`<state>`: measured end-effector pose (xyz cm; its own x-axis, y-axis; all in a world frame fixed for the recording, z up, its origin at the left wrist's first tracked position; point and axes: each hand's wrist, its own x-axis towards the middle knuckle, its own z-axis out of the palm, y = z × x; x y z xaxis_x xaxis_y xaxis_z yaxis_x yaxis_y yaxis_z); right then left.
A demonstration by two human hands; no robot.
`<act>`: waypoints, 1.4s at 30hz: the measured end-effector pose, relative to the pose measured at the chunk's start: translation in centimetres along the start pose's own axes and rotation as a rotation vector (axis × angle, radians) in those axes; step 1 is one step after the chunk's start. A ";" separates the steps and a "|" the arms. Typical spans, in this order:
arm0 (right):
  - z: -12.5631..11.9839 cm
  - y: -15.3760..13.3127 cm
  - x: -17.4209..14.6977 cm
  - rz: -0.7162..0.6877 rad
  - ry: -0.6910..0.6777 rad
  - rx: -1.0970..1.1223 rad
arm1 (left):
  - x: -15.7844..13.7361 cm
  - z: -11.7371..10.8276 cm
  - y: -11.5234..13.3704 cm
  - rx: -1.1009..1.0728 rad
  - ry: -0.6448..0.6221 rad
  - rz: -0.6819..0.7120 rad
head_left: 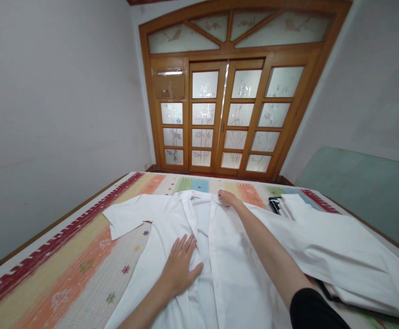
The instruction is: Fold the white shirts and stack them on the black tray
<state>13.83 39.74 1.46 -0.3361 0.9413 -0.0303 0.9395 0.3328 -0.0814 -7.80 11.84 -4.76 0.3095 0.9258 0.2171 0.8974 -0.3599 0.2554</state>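
Black sleeve [314, 310] and white shirt [238, 274] run off-frame.

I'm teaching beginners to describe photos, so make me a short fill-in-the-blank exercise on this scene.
1. The left hand rests on a shirt whose colour is ____.
2. The hand at the shirt's collar is the person's ____ one.
3. The person's sleeve, near the picture's bottom edge, is ____ in colour.
Missing words: white; right; black.
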 end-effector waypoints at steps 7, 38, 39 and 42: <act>-1.0 0.7 0.9 0.029 -0.077 -0.023 | 0.0 -0.2 0.2 -0.003 -0.022 -0.019; 5.3 1.2 -3.6 0.199 0.074 0.093 | 0.3 0.3 -0.1 0.037 0.036 -0.006; 5.4 1.4 -3.8 0.204 0.052 0.093 | 0.3 0.4 -0.1 0.044 0.040 -0.006; 5.6 1.8 -3.9 0.218 0.000 0.095 | 0.3 0.5 -0.2 0.061 0.050 -0.003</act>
<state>16.41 36.38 -4.16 -0.1264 0.9903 -0.0574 0.9793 0.1154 -0.1660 -7.72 12.19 -5.22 0.2926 0.9193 0.2632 0.9161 -0.3484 0.1985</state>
